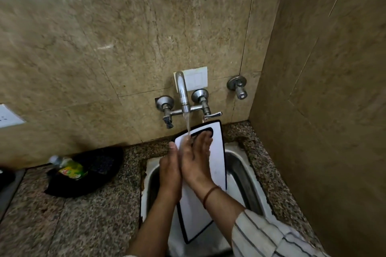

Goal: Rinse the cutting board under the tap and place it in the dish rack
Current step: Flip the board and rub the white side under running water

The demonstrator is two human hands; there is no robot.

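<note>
Cutting board (pixel 218 162) is over the sink (pixel 244 173), with water from the tap (pixel 183 92) hitting its far end. Left hand (pixel 170 170) grips the left edge, and right hand (pixel 197 158) lies flat on top, fingers straight.

White cutting board (pixel 217 152), black-rimmed, tilted over steel sink (pixel 240 165) under running tap (pixel 183 94); left hand (pixel 169 171) gripping its left edge; right hand (pixel 196 158) flat on its face. Green-labelled bottle (pixel 71 170) on black dish (pixel 100 165), speckled counter (pixel 94 215).
</note>
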